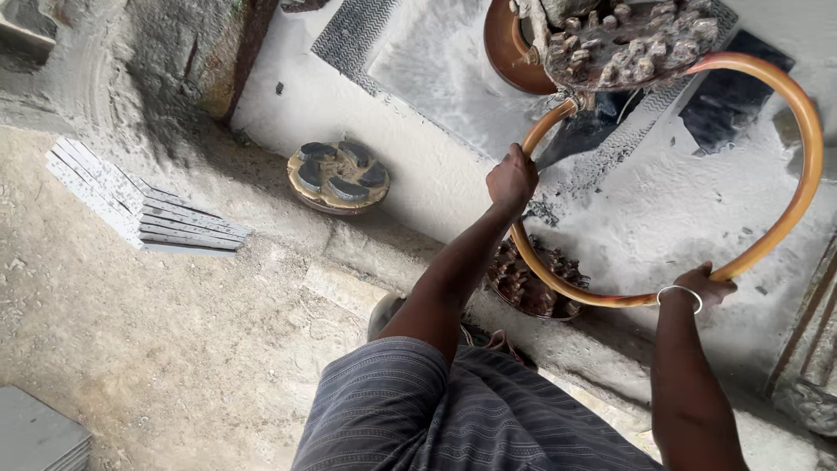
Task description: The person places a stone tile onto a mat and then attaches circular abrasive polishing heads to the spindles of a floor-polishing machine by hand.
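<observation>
A stone-working yard or workshop, rough and open, coated in pale stone dust. Bare dirt and grit underfoot at the left, no finished floor. A stack of cut grey stone strips (144, 209) lying on the ground, more grey slabs (39, 436) piled at the bottom left corner. A wide pale stone slab (663, 218) wet with whitish slurry, its surface swirled with grinding marks. A round grinding disc (338, 177) with dark abrasive segments set down on the slab's edge. A heavy polishing machine head (628, 39) crusted with dried slurry, ringed by an orange loop handle (798, 166). Raw rock (187, 52) at the top left.
</observation>
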